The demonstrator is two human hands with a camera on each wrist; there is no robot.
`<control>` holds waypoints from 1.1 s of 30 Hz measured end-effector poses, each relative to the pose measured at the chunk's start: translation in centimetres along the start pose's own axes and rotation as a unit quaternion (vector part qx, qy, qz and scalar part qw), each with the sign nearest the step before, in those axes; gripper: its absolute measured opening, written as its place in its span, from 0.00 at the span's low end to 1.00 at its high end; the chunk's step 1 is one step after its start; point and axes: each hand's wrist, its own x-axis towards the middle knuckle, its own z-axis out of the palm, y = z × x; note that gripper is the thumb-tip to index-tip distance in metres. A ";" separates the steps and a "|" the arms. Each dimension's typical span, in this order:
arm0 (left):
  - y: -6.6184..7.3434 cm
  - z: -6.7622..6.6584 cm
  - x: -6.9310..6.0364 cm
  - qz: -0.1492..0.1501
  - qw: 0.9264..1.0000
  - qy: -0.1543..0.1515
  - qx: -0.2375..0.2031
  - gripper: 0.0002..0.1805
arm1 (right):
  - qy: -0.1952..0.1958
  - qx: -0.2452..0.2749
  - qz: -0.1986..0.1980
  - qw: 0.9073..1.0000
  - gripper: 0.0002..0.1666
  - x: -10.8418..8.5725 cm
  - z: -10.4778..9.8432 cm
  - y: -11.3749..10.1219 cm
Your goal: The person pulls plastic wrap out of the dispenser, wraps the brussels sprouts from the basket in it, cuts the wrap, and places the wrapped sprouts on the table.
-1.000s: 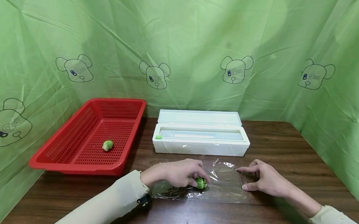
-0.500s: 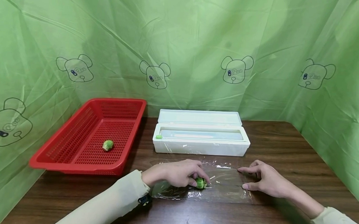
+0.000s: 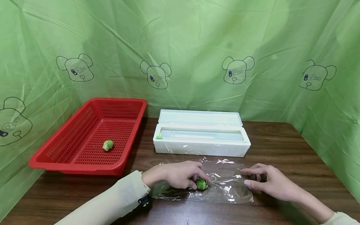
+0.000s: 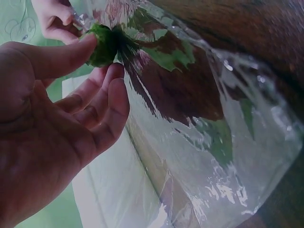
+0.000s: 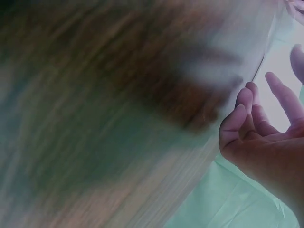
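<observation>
In the head view my left hand (image 3: 181,173) pinches a green Brussels sprout (image 3: 202,184) between thumb and fingers. The sprout sits on a crinkled sheet of clear plastic wrap (image 3: 221,193) spread over the brown table. The left wrist view shows the thumb on one side of the sprout (image 4: 102,46) and wrap trailing from it. At the wrap's right edge is my right hand (image 3: 274,182), its thumb and forefinger apart. The right wrist view has this hand (image 5: 266,128) with loosely bent fingers and nothing seen between them.
Behind the wrap stands a white wrap dispenser (image 3: 201,148), lid raised, with a green slider (image 3: 159,137) at its left end. To the left, a red basket (image 3: 76,169) holds another Brussels sprout (image 3: 108,145). A green curtain (image 3: 196,31) encloses the table (image 3: 276,141).
My right hand has shifted slightly right, and its thumb and forefinger have drawn somewhat nearer each other. The wrap's right part shows new creases and glints. My left hand has hardly moved.
</observation>
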 end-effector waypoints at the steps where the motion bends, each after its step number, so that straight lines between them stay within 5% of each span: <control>1: 0.0 0.0 0.0 -0.001 1.000 0.001 0.001 0.32 | 0.003 0.000 0.003 1.000 0.21 0.0 0.0 -0.1; 8: 0.2 -0.1 -1.3 -0.024 0.999 0.031 -0.015 0.42 | 0.031 -0.014 0.024 0.999 0.16 -0.4 -0.2 -0.9; 14: 0.5 -0.2 -5.1 -0.068 0.996 0.062 0.012 0.39 | 0.034 -0.050 0.010 0.998 0.24 -1.5 -0.3 -1.9; 22: -1.0 0.7 -9.3 -0.071 0.995 0.059 0.027 0.24 | -0.005 -0.053 -0.092 0.994 0.25 -2.5 0.6 -1.5; 33: -2.6 1.5 -10.9 -0.033 0.996 0.084 -0.028 0.18 | -0.010 -0.019 -0.104 0.994 0.14 -2.2 1.5 -0.8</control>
